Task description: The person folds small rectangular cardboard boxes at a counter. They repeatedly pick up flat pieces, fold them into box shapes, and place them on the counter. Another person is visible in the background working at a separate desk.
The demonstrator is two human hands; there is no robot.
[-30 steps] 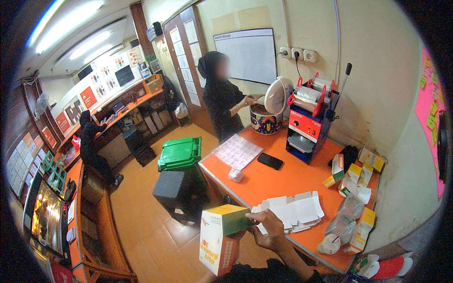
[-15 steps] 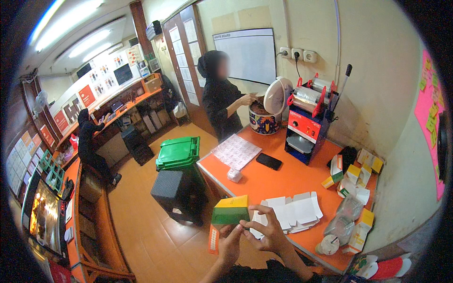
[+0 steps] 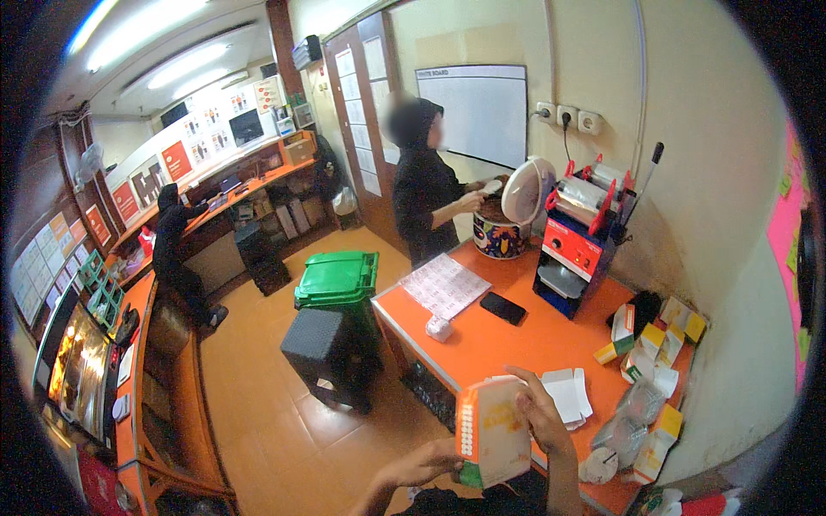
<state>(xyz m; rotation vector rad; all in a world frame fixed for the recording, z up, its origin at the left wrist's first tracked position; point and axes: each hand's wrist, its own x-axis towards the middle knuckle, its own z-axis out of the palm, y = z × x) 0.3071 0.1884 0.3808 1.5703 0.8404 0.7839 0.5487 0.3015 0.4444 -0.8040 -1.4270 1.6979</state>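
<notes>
A small folding carton (image 3: 497, 434) is held up over the table's near edge, showing a pale face with yellow print, an orange strip and a green corner. My left hand (image 3: 423, 463) has its fingers closed at the carton's lower left corner. Along the upper right edge, my right hand (image 3: 547, 414) grips it with fingers bent over the top. Unfolded white cartons (image 3: 568, 397) lie on the orange table (image 3: 508, 351) just beyond, partly hidden by the carton and my right hand.
Folded cartons (image 3: 658, 331) and clear plastic tubs (image 3: 632, 417) crowd the table's right side. A sealing machine (image 3: 572, 249), a phone (image 3: 502, 309) and a patterned sheet (image 3: 447, 285) lie farther back. A co-worker (image 3: 423, 189) stands by a decorated tub (image 3: 499, 239). Left are a green bin (image 3: 335, 275) and black stool (image 3: 325, 348).
The carton has turned from its yellow and green sides to a pale face and moved right. My right hand has shifted to its upper right edge. The co-worker's hands have moved.
</notes>
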